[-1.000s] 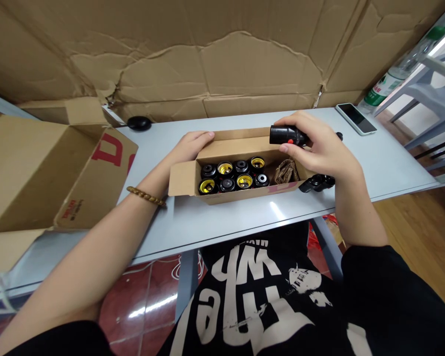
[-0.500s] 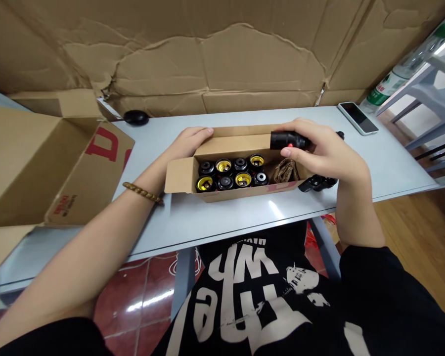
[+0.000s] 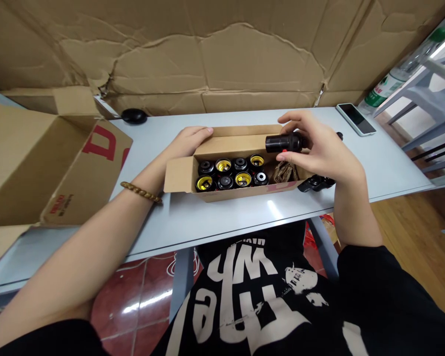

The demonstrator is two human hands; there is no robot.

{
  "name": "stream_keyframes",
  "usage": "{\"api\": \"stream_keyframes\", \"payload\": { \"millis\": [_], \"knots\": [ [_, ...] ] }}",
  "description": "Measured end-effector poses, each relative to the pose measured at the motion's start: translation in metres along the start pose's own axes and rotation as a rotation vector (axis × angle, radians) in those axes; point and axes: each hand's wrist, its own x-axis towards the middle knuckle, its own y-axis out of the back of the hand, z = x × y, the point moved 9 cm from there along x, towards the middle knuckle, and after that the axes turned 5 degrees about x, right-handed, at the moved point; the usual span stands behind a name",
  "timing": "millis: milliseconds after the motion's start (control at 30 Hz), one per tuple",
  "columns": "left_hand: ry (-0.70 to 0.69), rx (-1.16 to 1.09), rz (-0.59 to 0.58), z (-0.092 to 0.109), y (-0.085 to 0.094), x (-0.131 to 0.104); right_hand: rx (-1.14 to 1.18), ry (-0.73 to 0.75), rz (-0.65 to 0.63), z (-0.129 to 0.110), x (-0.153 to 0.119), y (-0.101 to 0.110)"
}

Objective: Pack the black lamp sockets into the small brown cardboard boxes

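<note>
My left hand [image 3: 190, 140] grips the far left edge of a small open cardboard box [image 3: 178, 175], the thumb along its rim and the other fingers hidden. Inside, several black cylindrical pieces [image 3: 225, 183] stand upright in two rows, some with gold threaded open ends. Crumpled brown paper [image 3: 285, 172] fills the box's right end. My right hand [image 3: 313, 141] holds a black cylinder with a red button [image 3: 286, 143] sideways above the paper, thumb below and fingers above. More black pieces [image 3: 315, 183] lie beside the box, beneath my right wrist.
A larger open cardboard box [image 3: 85, 168] stands on the left of the white table [image 3: 193, 222]. A black rounded object [image 3: 134, 116] and a phone [image 3: 356, 119] lie toward the back. A plastic bottle [image 3: 385, 88] is at the right; a cardboard sheet [image 3: 222, 64] rises behind.
The black cylinder in my right hand has shifted slightly left, and my fingers around it have loosened and lifted a little. My left hand stays on the box.
</note>
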Motion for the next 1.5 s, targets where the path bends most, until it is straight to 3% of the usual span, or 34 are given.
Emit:
{"api": "stream_keyframes", "payload": {
  "millis": [133, 433, 867, 1133, 1400, 1500],
  "knots": [
    [-0.012, -0.012, 0.006, 0.000, 0.001, 0.000, 0.010, -0.017, -0.006, 0.001, 0.000, 0.003],
    [0.003, -0.022, 0.023, -0.003, 0.001, 0.000, 0.086, 0.036, -0.155, -0.006, -0.003, -0.009],
    [0.000, 0.003, 0.001, -0.003, 0.001, 0.002, -0.038, 0.046, -0.094, -0.001, 0.000, -0.014],
    [0.003, 0.011, 0.012, -0.003, 0.002, 0.001, -0.082, 0.034, -0.131, -0.001, -0.001, -0.015],
    [-0.004, 0.018, 0.027, -0.007, 0.003, 0.005, -0.142, 0.040, -0.126, -0.001, -0.002, -0.028],
    [-0.012, 0.018, 0.018, -0.005, 0.002, 0.004, -0.144, 0.012, -0.182, 0.004, -0.002, -0.035]
  ]
}}
